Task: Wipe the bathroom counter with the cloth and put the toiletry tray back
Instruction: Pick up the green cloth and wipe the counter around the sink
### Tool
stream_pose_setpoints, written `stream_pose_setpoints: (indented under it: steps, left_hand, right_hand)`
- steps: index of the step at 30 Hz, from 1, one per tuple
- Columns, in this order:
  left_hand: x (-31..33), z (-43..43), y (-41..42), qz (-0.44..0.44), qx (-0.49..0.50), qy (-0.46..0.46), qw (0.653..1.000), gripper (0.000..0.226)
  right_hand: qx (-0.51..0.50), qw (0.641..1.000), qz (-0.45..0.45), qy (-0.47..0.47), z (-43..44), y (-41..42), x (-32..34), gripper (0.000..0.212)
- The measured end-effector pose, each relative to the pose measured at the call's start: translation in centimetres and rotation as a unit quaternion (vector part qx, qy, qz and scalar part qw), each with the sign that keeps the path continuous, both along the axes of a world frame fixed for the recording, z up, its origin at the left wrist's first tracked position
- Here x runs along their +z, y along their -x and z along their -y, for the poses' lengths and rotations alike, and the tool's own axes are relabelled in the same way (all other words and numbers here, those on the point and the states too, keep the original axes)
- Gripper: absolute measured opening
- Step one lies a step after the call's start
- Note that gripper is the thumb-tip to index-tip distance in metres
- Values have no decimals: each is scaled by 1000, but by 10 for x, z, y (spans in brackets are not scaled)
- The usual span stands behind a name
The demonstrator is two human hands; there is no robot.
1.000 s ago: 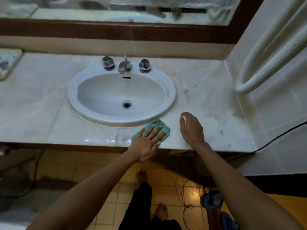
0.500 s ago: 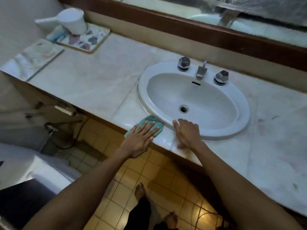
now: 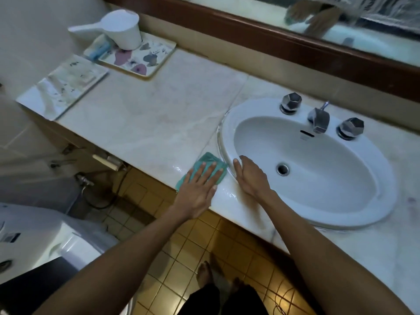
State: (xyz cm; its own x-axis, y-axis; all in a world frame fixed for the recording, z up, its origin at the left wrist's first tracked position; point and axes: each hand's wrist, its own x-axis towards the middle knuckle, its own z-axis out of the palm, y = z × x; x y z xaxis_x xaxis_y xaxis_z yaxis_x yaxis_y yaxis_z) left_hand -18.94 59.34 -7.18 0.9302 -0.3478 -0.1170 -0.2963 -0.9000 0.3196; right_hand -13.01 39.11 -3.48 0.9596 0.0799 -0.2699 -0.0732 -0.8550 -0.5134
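Observation:
A teal cloth [image 3: 205,162] lies flat on the marble counter [image 3: 147,114] near its front edge, just left of the sink. My left hand [image 3: 198,187] presses down on the cloth with fingers spread. My right hand [image 3: 251,176] rests flat on the front-left rim of the white sink [image 3: 318,201], holding nothing. The flowered toiletry tray [image 3: 145,59] sits at the counter's far left corner, carrying a white scoop cup [image 3: 123,28] and a blue tube [image 3: 98,51].
A second flat marble-patterned tray [image 3: 63,87] lies at the counter's left end. The chrome tap [image 3: 319,118] and two knobs stand behind the basin. A wood-framed mirror [image 3: 295,44] runs along the back. A white appliance [image 3: 41,242] stands low at the left over yellow floor tiles.
My left hand has slid the cloth leftward along the front edge, from the sink's front to its left side. My right hand followed from the counter onto the sink rim. The view swung left.

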Motion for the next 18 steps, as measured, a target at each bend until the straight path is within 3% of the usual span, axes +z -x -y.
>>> stream_pose_setpoints:
  steps: [3, 9, 12, 18]
  left_hand:
    - [3, -32, -19, 2, -50, -14, 999, 52]
    - [5, -30, -114, -14, 149, -18, 989, 53]
    - [6, -15, -131, -20, 176, -25, 984, 55]
    - [6, -83, -122, 2, -37, -32, 999, 53]
  right_hand:
    - [7, 1000, 29, 10, -9, -19, 2, 57]
    - [21, 995, 88, 49, -16, -66, 1, 65]
    - [51, 990, 122, 54, -22, -94, 0, 63]
    - [86, 986, 126, 70, -38, -159, -2, 57]
